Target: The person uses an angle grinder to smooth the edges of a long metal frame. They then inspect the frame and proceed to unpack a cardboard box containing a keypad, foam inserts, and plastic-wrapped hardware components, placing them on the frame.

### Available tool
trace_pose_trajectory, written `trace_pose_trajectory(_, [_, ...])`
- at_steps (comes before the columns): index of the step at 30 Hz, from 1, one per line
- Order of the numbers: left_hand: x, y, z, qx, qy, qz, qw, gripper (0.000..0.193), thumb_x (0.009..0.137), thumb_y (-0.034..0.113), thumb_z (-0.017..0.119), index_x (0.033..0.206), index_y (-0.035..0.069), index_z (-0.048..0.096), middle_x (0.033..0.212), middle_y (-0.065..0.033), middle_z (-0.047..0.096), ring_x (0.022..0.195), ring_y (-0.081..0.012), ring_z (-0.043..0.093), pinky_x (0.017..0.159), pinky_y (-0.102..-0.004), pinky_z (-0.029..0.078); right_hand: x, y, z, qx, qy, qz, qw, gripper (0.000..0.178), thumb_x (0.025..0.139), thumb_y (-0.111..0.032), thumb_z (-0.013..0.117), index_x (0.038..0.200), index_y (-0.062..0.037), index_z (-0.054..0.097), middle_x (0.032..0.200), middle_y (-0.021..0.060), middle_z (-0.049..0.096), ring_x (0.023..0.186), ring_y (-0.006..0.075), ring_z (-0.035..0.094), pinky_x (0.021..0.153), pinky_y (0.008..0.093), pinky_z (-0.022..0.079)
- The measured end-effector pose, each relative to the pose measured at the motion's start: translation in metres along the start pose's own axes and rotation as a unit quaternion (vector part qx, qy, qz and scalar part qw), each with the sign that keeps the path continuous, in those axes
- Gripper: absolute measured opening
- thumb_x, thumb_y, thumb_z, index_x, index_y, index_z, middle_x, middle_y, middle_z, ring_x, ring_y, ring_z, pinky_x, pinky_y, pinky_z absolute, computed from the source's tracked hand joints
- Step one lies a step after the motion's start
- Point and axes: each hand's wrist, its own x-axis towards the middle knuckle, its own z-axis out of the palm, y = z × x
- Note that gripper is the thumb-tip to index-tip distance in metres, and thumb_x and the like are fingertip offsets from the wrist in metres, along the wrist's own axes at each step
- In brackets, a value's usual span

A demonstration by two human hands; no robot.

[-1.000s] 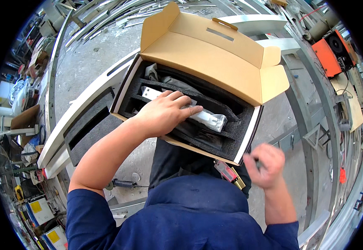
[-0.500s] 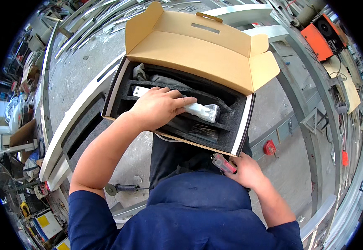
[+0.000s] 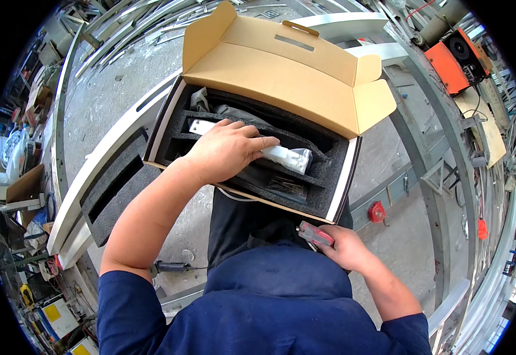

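The left hand [image 3: 225, 151] lies spread, palm down, on a white plastic-wrapped part [image 3: 284, 157] set in the black foam insert [image 3: 329, 171] of the open cardboard box [image 3: 281, 65]. Lifting it cleanly probably means curling fingers under its wrapped ends. The right hand [image 3: 344, 248], near the body, grips a small red tool [image 3: 315, 234]. The raised lid crowds the far side; an orange machine [image 3: 456, 59] stands far right.

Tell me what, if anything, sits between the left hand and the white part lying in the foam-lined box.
Nothing visible does. The left hand already rests on the white part in the open cardboard box, its lid flap folded back. The right hand holds a red tool apart from the box.
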Motion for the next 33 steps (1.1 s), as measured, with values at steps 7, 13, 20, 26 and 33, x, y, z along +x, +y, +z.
trace_pose_trajectory(7, [-0.003, -0.002, 0.003, 0.016, 0.009, 0.011, 1.000, 0.044, 0.098, 0.027, 0.067, 0.141, 0.025, 0.062, 0.115, -0.0072, 0.068, 0.111, -0.0288, 0.064, 0.103, -0.0415, 0.049, -0.035, 0.012, -0.048, 0.294, -0.086, 0.056, 0.950, 0.044, 0.088, -0.002, 0.074, 0.129, 0.0054, 0.062, 0.112, 0.0098, 0.071, 0.103, 0.0187, 0.069, 0.090, 0.0325, 0.055])
trace_pose_trajectory(13, [-0.004, 0.000, -0.001, 0.014, -0.004, 0.023, 1.000, 0.046, 0.095, 0.033, 0.071, 0.140, 0.024, 0.063, 0.114, -0.0069, 0.069, 0.111, -0.0282, 0.065, 0.100, -0.0424, 0.050, -0.010, -0.038, -0.108, 0.352, 0.077, -0.040, 0.932, 0.058, 0.086, -0.015, 0.082, 0.135, 0.0065, 0.059, 0.121, 0.0098, 0.070, 0.110, 0.0166, 0.065, 0.099, 0.0331, 0.051])
trace_pose_trajectory(20, [0.005, 0.003, -0.015, 0.030, -0.080, -0.038, 0.996, 0.040, 0.096, 0.028, 0.069, 0.135, 0.017, 0.063, 0.104, -0.0083, 0.070, 0.103, -0.0302, 0.069, 0.096, -0.0431, 0.053, 0.067, -0.060, -0.125, 0.490, 0.154, -0.103, 0.852, 0.059, 0.087, -0.017, 0.079, 0.136, 0.0067, 0.057, 0.117, 0.0079, 0.071, 0.101, 0.0145, 0.067, 0.093, 0.0287, 0.053])
trace_pose_trajectory(26, [0.012, -0.012, -0.021, 0.067, -0.117, 0.009, 0.991, 0.047, 0.084, 0.008, 0.072, 0.129, 0.012, 0.063, 0.105, -0.0101, 0.070, 0.106, -0.0304, 0.069, 0.095, -0.0419, 0.055, 0.086, -0.059, -0.126, 0.512, 0.177, -0.105, 0.834, 0.053, 0.091, -0.004, 0.072, 0.139, 0.0088, 0.054, 0.121, 0.0103, 0.069, 0.107, 0.0151, 0.066, 0.098, 0.0296, 0.052])
trace_pose_trajectory(33, [-0.020, -0.016, -0.016, 0.084, -0.020, 0.068, 0.994, 0.034, 0.080, 0.008, 0.069, 0.113, 0.008, 0.063, 0.105, -0.0070, 0.068, 0.106, -0.0283, 0.067, 0.090, -0.0408, 0.057, 0.106, -0.084, -0.147, 0.400, 0.133, -0.153, 0.894, 0.044, 0.095, -0.001, 0.065, 0.138, 0.0096, 0.056, 0.120, 0.0107, 0.069, 0.108, 0.0147, 0.064, 0.096, 0.0287, 0.051])
